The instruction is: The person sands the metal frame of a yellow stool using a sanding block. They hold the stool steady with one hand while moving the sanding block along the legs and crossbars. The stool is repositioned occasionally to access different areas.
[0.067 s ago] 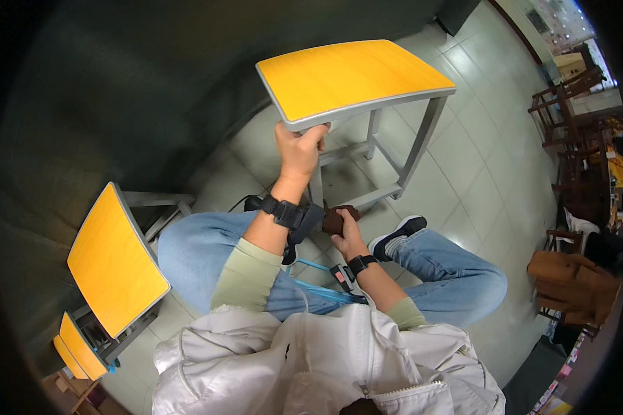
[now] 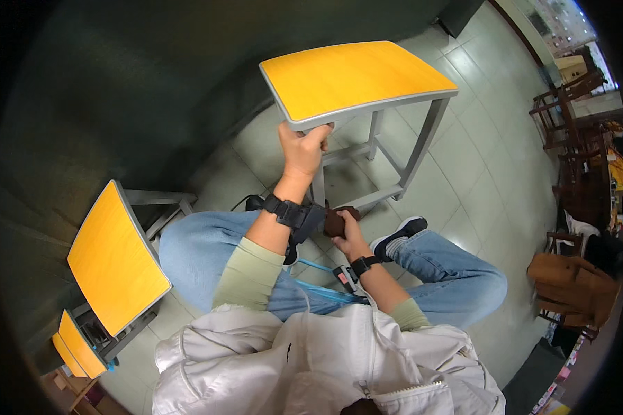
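A stool with a yellow wood-grain top and grey metal frame stands in front of me. My left hand grips it at the near left corner, just under the seat edge, with fingers curled around the top of the leg and partly hidden. Lower down, my right hand is closed on a dark brown cloth. The cloth is bunched against the bottom of the same near leg. My left forearm and wrist strap partly cover that spot.
At my left stands a second yellow-topped stool, with a smaller yellow-orange seat behind it. My bent knees lie either side of the work. A dark drape borders the far left. Wooden chairs and a brown jacket are at the right.
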`<state>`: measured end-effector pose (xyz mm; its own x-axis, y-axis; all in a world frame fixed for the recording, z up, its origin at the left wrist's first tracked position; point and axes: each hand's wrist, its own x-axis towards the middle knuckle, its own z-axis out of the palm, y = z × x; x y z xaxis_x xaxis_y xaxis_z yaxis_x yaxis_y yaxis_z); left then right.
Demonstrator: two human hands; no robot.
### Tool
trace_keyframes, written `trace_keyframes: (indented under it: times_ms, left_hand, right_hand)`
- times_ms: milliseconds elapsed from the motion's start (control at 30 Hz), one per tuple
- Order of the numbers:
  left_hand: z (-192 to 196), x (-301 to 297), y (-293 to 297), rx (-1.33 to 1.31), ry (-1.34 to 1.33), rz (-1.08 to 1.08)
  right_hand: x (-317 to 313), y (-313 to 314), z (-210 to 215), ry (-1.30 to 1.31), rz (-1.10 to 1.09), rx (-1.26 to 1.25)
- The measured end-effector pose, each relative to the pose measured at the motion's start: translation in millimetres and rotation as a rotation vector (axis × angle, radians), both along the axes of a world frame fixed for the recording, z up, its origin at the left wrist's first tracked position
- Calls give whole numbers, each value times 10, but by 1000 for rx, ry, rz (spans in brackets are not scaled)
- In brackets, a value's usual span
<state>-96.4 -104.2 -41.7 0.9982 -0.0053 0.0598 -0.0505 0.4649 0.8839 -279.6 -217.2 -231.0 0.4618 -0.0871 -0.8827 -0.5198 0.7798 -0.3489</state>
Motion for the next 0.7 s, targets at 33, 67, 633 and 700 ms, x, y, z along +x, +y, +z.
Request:
trace_keyframes:
  times_ms: [33,67,633,700]
  left_hand:
    - [5,1,11,15,15,-9]
    - [9,-3,16,-6,-9,-13]
    - [-15,-99,18,43,-32,-23]
    - [-40,-149,20,88,4,-31]
  right_hand:
    - [9,-65,34,-61,121,55]
    - [29,-186,80,-120,241,108]
    - [1008,-109,186,-102,1769,-1100]
    - [1016,-75,90,-21,1757,-1063]
